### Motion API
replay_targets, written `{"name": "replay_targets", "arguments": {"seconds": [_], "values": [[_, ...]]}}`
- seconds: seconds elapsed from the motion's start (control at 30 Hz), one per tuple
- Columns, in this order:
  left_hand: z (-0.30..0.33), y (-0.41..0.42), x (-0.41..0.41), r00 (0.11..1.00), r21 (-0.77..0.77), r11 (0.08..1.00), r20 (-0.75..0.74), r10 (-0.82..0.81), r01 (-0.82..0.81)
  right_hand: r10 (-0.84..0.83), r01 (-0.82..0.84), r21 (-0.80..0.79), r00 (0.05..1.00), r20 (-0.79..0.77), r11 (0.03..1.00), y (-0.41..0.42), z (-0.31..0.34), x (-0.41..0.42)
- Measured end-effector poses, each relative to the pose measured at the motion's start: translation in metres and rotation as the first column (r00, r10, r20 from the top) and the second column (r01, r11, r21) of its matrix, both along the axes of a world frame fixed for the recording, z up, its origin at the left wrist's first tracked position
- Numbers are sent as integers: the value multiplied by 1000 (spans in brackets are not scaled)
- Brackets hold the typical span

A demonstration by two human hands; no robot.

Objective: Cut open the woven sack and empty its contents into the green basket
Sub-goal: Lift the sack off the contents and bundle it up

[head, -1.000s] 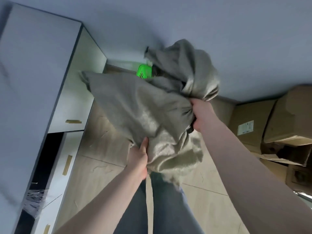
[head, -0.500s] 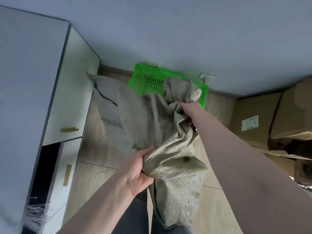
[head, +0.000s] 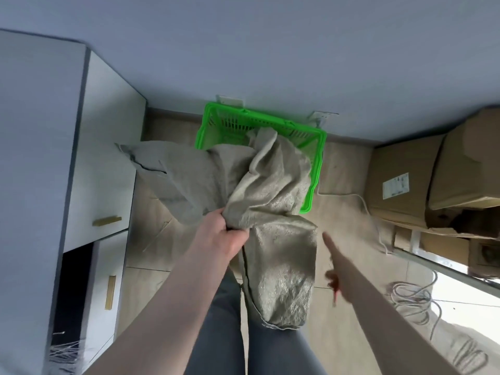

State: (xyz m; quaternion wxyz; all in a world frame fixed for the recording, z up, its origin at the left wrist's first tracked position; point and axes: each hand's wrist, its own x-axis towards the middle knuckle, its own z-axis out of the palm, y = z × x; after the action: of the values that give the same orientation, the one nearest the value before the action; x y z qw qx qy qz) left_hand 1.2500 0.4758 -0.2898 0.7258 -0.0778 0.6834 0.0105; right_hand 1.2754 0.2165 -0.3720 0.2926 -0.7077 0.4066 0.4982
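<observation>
The grey-beige woven sack (head: 270, 190) hangs limp and crumpled in front of me, its upper folds draped over the near side of the green basket (head: 259, 117), which stands on the floor against the wall. My left hand (head: 224, 236) grips a bunch of the sack's fabric at its middle. My right hand (head: 335, 269) is off the sack, just to its right, with the forefinger straight and the other fingers curled round a small reddish thing that I cannot make out. The sack hides the inside of the basket.
A white cabinet (head: 107, 171) with gold handles runs along the left. Cardboard boxes (head: 405, 180) are stacked at the right, with a white cord (head: 362, 201) and a coiled cable (head: 414, 299) on the floor. My legs stand under the sack.
My right hand has let go of the sack and dropped back to the right. The sack has sunk lower over the basket, and my left hand grips it higher up.
</observation>
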Motion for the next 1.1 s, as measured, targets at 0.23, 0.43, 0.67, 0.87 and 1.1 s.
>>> {"name": "replay_targets", "arguments": {"seconds": [0.23, 0.43, 0.67, 0.87, 1.1], "values": [[-6, -10, 25, 995, 105, 991, 61, 74, -80, -230, 209, 192, 968, 97, 959, 35, -1, -36], [-30, -18, 19, 749, 526, 592, -142, -647, 611, -23, -111, 183, 794, 607, 977, 83, 33, 25], [-20, -38, 17, 514, 526, 364, -168, -842, 769, 135, -211, 180, 922, 362, 961, 141, 36, 58], [13, -27, 8, -114, 514, -135, -73, -991, 847, 400, -461, 64, 823, 403, 885, 115, 22, 55], [-30, 61, 85, -123, 344, -800, -882, -455, 492, 198, -332, 272, 885, 422, 903, 75, 25, 46]]}}
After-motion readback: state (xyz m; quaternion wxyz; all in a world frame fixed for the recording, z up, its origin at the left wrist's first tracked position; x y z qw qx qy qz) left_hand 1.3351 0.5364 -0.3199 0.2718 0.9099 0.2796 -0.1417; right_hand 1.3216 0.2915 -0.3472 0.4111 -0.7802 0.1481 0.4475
